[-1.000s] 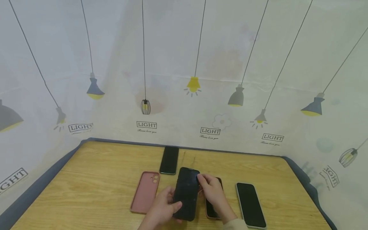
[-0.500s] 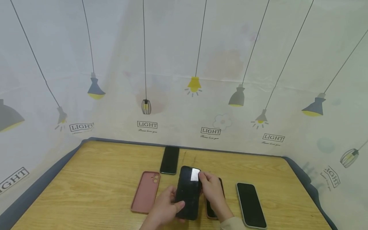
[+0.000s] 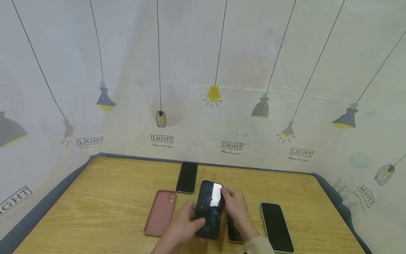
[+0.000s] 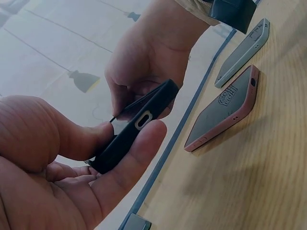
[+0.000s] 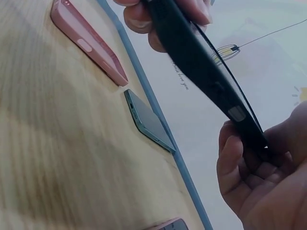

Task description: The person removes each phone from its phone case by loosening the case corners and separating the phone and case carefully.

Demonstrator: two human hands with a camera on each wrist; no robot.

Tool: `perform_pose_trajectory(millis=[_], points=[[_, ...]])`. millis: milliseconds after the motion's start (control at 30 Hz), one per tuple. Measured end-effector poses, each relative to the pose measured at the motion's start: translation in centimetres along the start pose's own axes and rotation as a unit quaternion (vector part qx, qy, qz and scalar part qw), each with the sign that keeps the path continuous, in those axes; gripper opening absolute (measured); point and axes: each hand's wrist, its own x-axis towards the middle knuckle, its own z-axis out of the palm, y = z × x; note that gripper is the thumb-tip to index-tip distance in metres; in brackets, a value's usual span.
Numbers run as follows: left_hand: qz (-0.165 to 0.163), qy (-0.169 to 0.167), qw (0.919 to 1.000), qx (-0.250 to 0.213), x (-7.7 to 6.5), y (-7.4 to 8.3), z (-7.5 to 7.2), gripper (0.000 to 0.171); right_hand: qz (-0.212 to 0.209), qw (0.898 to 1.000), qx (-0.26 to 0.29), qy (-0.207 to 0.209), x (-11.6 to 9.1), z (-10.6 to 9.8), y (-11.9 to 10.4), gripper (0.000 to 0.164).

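A phone in a black case point(image 3: 206, 220) is held up over the table, its dark screen side turned up with a bright reflection near the top right. My left hand point(image 3: 182, 224) grips its lower left, thumb over the front. At the upper right edge my right hand point(image 3: 236, 208) pinches it. The left wrist view shows the bottom end of the black case point(image 4: 136, 127) with its charging-port opening, between the left thumb and fingers. In the right wrist view the right hand point(image 5: 268, 182) holds one corner, and a thin dark rim runs along the screen side.
A pink phone case point(image 3: 160, 213) lies left of the hands. One dark phone point(image 3: 187, 177) lies at the table's back edge. A pink-cased phone point(image 3: 233, 229) is partly hidden under the right hand, and a light-edged phone point(image 3: 277, 227) lies at the right.
Both hands have raised the black-cased phone slightly and moved it a little right. Its tilt has altered, and a bright reflection has appeared and grown on the screen.
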Motion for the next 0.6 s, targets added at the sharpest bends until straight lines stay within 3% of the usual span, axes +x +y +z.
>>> perform_pose_trajectory(millis=[67, 300, 467, 600], points=[[-0.002, 0.002, 1.0, -0.005, 0.1, 0.3, 0.1, 0.026, -0.005, 1.0, -0.003, -0.001, 0.2, -0.2, -0.2, 0.032], [0.017, 0.018, 0.9988, 0.042, 0.5, 1.1, 0.2, 0.024, -0.012, 1.0, 0.003, -0.003, 0.8, -0.7, -0.3, 0.032], [0.043, 0.0, 0.9991, 0.001, 0.6, 1.2, 0.2, 0.024, -0.014, 1.0, 0.001, 0.01, 1.1, -0.8, -0.3, 0.031], [0.04, -0.011, 0.999, -0.017, 0.6, 1.3, 0.1, 0.024, -0.016, 1.0, 0.003, 0.015, 1.2, -0.8, -0.4, 0.03]])
